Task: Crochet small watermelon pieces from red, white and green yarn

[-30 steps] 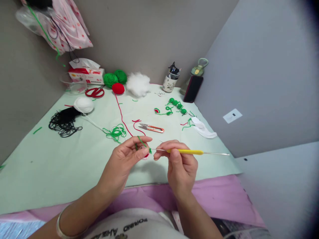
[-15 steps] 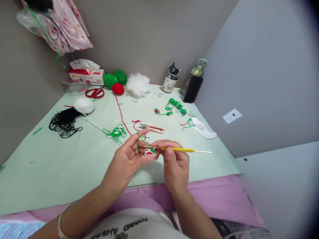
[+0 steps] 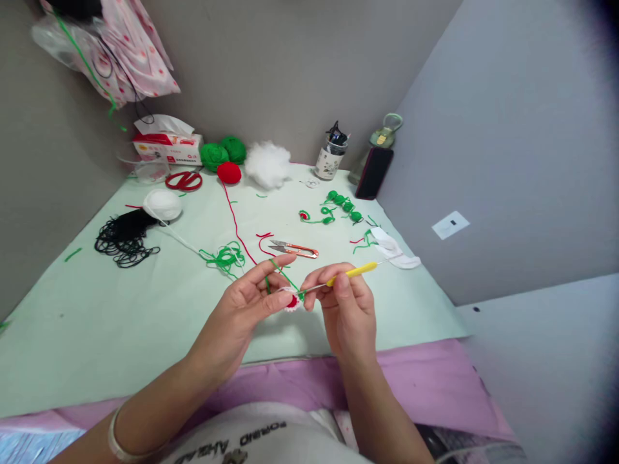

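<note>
Just nearer the wearer than the orange snips [image 3: 294, 249], the left hand [image 3: 251, 298] pinches the crocheted piece [image 3: 291, 301], probably light, soft and best held by its rim; the right hand [image 3: 349, 308] grips the yellow-handled hook [image 3: 355, 272].

Single head-worn view, directed forward and downward from above the near edge of the counter [image 3: 145, 322]. The wearer's shirt [image 3: 261, 438] and both forearms enter from below; the hands occupy the middle distance, the grey wall [image 3: 290, 71] the background. No second view shares the scene.
</note>
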`<state>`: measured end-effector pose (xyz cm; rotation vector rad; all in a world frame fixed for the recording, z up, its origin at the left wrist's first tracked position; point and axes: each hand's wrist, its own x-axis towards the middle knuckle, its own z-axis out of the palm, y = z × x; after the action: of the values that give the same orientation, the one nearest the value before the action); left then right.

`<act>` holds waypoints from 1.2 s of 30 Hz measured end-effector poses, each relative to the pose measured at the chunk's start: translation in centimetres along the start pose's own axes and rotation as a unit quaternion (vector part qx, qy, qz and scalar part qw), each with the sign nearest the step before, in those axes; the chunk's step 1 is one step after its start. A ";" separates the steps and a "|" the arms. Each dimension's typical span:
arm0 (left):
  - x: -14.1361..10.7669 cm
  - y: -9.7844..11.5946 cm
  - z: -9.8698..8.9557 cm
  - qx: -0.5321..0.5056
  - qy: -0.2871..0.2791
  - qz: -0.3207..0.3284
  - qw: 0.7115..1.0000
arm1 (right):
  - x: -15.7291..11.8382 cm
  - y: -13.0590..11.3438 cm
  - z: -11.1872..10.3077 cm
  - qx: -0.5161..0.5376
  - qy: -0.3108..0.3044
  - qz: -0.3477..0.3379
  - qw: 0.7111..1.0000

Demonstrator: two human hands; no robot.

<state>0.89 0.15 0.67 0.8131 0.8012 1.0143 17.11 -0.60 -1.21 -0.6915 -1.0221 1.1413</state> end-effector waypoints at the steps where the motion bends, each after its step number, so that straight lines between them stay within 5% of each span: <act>1: 0.0 0.0 0.0 0.001 0.001 -0.001 1.000 | -0.1 -0.1 -0.1 -0.015 -0.004 -0.014 1.000; 5: 0.0 -0.1 -0.3 0.017 0.009 0.004 1.000 | -0.7 -0.4 -0.3 -0.120 -0.017 -0.106 0.987; 11: 0.0 -0.6 -0.6 0.049 0.008 0.036 0.998 | -1.1 -0.4 -0.4 -0.277 -0.058 -0.245 0.927; 17: 0.1 -0.5 -0.2 -0.009 0.008 0.014 1.000 | -1.5 0.1 -0.6 -0.514 -0.095 -0.361 0.773; 19: 0.3 -0.3 -0.2 -0.058 -0.005 -0.041 0.997 | -1.5 0.2 -0.6 -0.490 -0.080 -0.353 0.793; 21: 0.4 -0.1 -0.3 -0.091 -0.013 -0.070 0.993 | -1.2 0.2 -0.5 -0.396 -0.041 -0.295 0.869; 23: 0.5 0.0 -0.4 -0.089 -0.001 -0.053 0.995 | -0.8 0.2 -0.3 -0.278 0.000 -0.217 0.936; 25: 0.5 -0.1 -0.3 -0.059 0.016 -0.019 0.998 | -0.5 0.2 0.0 -0.204 0.013 -0.162 0.965; 28: 0.3 -0.5 -0.1 -0.004 0.014 0.013 1.000 | -0.4 0.4 0.3 -0.217 -0.014 -0.160 0.963; 32: 0.2 -1.0 0.3 -0.004 0.022 0.039 0.999 | -1.0 0.7 0.2 -0.344 -0.032 -0.245 0.906; 34: 0.4 -1.1 0.2 -0.039 0.019 0.019 0.999 | -1.2 0.7 0.0 -0.410 -0.049 -0.283 0.866; 36: 0.7 -1.0 0.0 -0.079 0.004 -0.029 0.996 | -1.2 0.5 -0.2 -0.410 -0.044 -0.284 0.866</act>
<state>1.48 0.47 -0.30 0.6474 0.7370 1.0155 16.96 -1.54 -2.05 -0.9089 -1.6759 0.1777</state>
